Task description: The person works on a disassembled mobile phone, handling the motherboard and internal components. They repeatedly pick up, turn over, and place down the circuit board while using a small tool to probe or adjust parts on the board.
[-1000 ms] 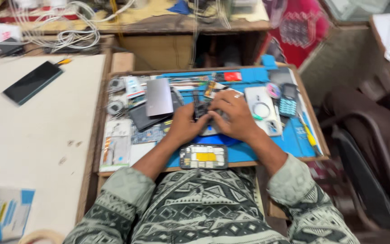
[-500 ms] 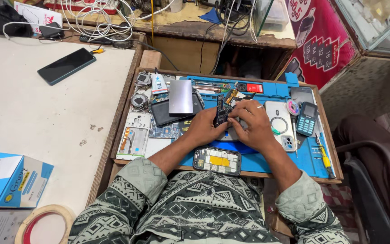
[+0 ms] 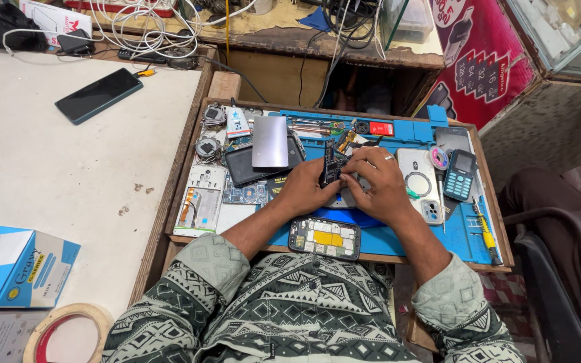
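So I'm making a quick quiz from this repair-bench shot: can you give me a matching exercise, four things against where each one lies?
Things:
1. circuit board
2. opened phone frame
3. small keypad phone
4. black smartphone

Places:
A. on the white table, left of the tray
B. held between left hand and right hand
C. at the near edge of the blue mat, below the hands
D. on the right side of the tray, beside a white phone back

Pairs: 1-B, 2-C, 3-D, 4-A
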